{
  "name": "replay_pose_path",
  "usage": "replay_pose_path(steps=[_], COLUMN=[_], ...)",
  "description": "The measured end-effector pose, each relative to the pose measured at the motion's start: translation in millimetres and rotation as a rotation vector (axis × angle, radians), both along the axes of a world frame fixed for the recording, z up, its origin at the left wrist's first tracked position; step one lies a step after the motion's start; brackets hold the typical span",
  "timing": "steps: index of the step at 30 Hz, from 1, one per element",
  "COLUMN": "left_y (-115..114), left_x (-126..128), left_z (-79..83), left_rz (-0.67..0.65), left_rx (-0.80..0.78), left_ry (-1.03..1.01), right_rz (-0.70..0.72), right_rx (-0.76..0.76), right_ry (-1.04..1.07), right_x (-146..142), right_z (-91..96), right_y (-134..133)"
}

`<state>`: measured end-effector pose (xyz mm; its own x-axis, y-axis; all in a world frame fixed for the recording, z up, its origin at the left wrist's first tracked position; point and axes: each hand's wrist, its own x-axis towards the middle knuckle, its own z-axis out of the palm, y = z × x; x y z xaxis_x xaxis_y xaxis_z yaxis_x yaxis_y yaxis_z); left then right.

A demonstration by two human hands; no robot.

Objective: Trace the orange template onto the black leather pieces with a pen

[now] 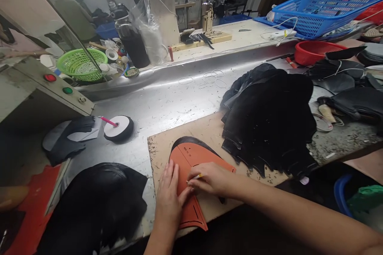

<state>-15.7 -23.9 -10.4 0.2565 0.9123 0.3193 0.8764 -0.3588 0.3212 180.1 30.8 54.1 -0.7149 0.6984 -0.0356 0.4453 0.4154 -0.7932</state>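
Note:
An orange pattern template (188, 158) with printed marks and slots lies on a dark leather-like piece (187, 140), whose edge shows along the top. My left hand (168, 193) presses flat on the template's left side, fingers stretched out. In my right hand (212, 179) is a slim white pen (196, 176) with a yellow band, pinched between thumb and fingers over the middle of the template. The pen's tip is too small to make out clearly. Under both pieces is a tan board (160, 147).
Stacked black pieces (269, 115) lie right of the board, and more black pieces (98, 203) at left. A black tape roll (119, 128) holds a pink pen. Farther back are a red bowl (311, 53), a blue basket (317, 18) and a green basket (79, 63).

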Motion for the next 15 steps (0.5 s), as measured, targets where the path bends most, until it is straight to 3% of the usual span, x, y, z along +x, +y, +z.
replay_pose_path(steps=[15], left_y=[-0.2], left_x=[4.4], left_z=[1.5], left_rz=[0.043], left_rx=[0.048], left_ry=[0.021], right_rz=[-0.016], right_rx=[0.045], right_ry=[-0.064], right_x=[1.2], right_z=[0.2], right_y=[-2.5])
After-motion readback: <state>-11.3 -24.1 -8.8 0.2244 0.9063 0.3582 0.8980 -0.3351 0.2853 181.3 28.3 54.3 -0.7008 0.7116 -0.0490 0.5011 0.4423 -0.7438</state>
